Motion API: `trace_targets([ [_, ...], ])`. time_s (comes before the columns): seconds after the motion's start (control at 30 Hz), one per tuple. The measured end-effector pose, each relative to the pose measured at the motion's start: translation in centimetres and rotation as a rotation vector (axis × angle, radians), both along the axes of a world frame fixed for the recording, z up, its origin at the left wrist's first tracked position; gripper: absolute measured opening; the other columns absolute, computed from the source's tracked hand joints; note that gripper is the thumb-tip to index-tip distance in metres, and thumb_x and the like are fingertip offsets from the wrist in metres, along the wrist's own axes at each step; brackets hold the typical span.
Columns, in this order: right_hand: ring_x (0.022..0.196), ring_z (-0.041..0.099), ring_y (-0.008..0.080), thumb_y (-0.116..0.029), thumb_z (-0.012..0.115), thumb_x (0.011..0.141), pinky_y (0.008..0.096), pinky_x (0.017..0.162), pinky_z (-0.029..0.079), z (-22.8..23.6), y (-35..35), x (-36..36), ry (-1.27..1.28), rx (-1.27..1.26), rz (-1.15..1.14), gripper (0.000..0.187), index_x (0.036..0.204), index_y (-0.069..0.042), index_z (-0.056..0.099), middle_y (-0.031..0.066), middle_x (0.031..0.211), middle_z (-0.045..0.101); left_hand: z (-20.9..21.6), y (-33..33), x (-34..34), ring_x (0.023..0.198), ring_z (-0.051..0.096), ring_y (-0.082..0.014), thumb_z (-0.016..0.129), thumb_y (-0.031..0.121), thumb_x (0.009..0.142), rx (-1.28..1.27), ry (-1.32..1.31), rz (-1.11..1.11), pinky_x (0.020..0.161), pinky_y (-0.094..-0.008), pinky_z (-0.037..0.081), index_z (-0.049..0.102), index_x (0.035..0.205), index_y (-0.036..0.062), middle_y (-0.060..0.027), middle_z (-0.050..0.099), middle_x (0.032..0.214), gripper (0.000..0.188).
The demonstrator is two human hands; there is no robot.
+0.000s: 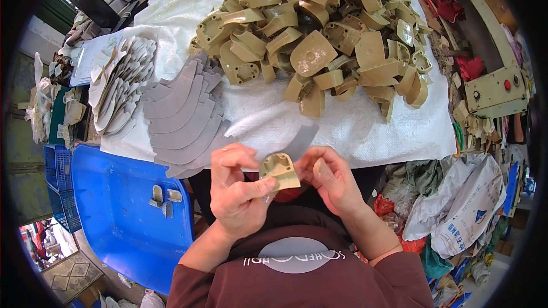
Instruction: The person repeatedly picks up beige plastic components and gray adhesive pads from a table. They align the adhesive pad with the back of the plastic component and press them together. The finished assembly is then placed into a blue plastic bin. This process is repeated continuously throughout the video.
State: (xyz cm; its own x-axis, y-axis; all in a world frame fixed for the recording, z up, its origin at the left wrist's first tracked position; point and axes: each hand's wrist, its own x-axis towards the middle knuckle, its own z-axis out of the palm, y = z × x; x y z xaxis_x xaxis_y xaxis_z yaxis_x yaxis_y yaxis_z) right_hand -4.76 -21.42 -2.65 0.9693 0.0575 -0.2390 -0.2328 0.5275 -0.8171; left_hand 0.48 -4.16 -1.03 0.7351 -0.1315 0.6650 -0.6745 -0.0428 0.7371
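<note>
In front of my chest, my left hand (238, 191) pinches a tan plastic shoe heel (281, 172) between thumb and fingers, its holed face turned up. Close to its right side, my right hand (331, 178) is closed on a thin grey cover piece (301, 141), which stands up past the fingertips and looks blurred. Whether the cover piece touches the heel I cannot tell. Beyond my left hand, grey cover pieces (182, 117) lie fanned in overlapping rows. Farther off is a large heap of tan heels (314, 54).
A white woven sheet (377, 142) covers the table. Pale cut pieces (117, 88) are stacked at the left. Below them stands a blue tub (134, 228) with several heels (174, 195) in it. Bags (468, 211) crowd the right, below a machine with a red button (496, 91).
</note>
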Motion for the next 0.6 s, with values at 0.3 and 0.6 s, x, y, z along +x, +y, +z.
trace_targets([
  [0.3, 0.106, 0.060, 0.0230, -0.017, 0.038, 0.102, 0.0365, 0.091, 0.050, 1.3, 0.5, -0.2, -0.164, 0.036, -0.061, 0.026, 0.113, 0.004, 0.049, 0.0216, 0.119, 0.059, -0.3, -0.4, -0.6, 0.074, 0.061, -0.0221, 0.069, 0.002, 0.056, 0.398, -0.237, 0.013, 0.058, -0.0299, 0.035, 0.058, 0.082, 0.0070, -0.0067, 0.059, 0.086, 0.029],
  [0.6, 0.107, 0.060, 0.0202, -0.019, 0.043, 0.100, 0.0320, 0.092, 0.047, 0.8, 0.8, -0.3, -0.314, -0.450, -0.021, 0.030, 0.116, 0.005, 0.053, 0.0183, 0.124, 0.058, 0.1, -1.5, -0.8, 0.071, 0.055, -0.0209, 0.068, 0.004, 0.063, 0.615, -0.188, 0.095, 0.057, -0.0318, 0.034, 0.057, 0.079, 0.0061, -0.0059, 0.055, 0.083, 0.020],
])
